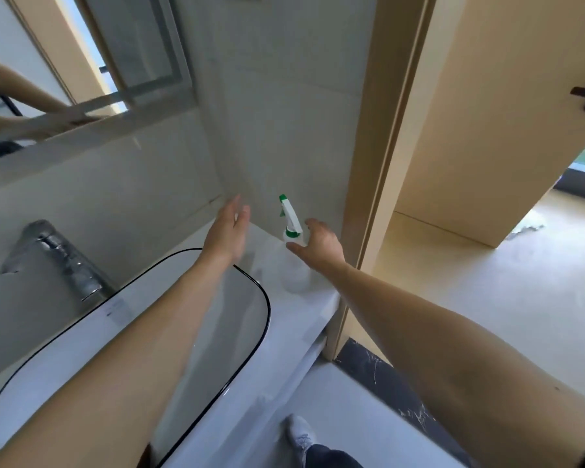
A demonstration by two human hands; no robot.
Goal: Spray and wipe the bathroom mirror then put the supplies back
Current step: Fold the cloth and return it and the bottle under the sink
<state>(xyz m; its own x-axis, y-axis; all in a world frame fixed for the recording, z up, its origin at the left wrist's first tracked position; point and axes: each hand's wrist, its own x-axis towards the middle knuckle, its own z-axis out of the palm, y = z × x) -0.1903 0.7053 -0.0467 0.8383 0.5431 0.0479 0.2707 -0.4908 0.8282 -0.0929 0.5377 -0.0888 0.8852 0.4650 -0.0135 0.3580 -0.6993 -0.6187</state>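
both forearms are being stretched forward over the white basin (196,349), whose thin black rim is being crossed by the left arm. beyond it, the spray bottle (293,251) is standing upright on the white counter (313,312), in the corner between the tiled wall and the wooden door frame (368,197). its white-and-green trigger head (289,217) is sharply seen, while the translucent body below is being blurred into the counter, so the fill level cannot be told; it is probably light to moderate in weight.

the bottle is judged to be thin, slightly yielding plastic, possibly slick if wet, and top-heavy enough to be tipped by a sideways knock. it is best taken around the neck just under the green collar, with a finger left free for the trigger.

the right hand (318,244) is being held spread, fingers curled loosely and thumb apart, just beside the neck; whether the thumb is touching the bottle cannot be told. nothing is being gripped by it yet. the left hand (227,231) is being held flat and empty, fingers together, near the wall and apart from the bottle. the mirror (81,62) is being seen at upper left.
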